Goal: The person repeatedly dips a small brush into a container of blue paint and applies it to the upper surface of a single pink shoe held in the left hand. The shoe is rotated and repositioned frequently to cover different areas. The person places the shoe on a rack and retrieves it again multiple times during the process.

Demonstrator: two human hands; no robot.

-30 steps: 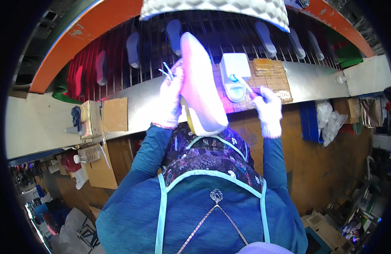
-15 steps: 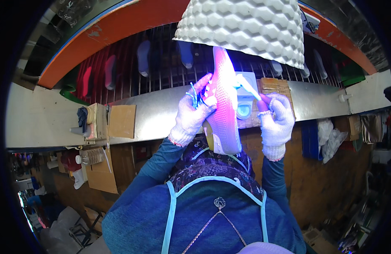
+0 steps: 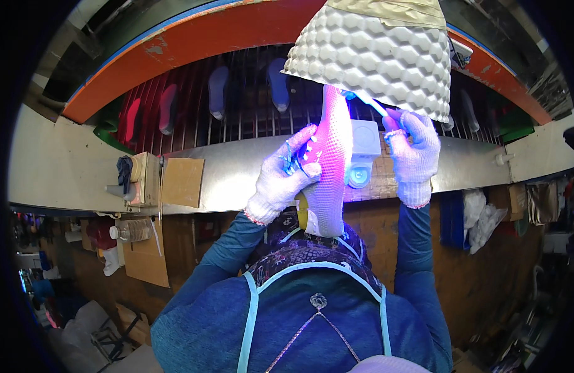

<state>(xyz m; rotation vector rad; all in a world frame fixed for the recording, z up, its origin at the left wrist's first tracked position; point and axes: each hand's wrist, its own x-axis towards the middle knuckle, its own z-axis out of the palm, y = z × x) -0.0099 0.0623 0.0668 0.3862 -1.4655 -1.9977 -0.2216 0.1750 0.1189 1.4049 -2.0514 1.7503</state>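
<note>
A pink and grey shoe upper, on what looks like a yellow last, points away from me under bright violet light. My left hand, in a white knit glove, grips its lace side, with fingers and thumb around the edge. Blue lace-like strands show by those fingers. In my gloved right hand is a slim brush, its pale blue tip at the shoe's far right edge near the toe. The toe end lies partly hidden under a white dimpled shade. Just right of the shoe sits a small white container with a round opening.
Behind the metal ledge, several soles or insoles lie on a rack of bars under an orange-edged hood. A cardboard piece rests at left, above a clear plastic bottle. Plastic bags hang at right.
My right hand and the brush have moved away from me, from the shoe's side toward its toe. The shoe has shifted slightly toward me, still in my left hand.
</note>
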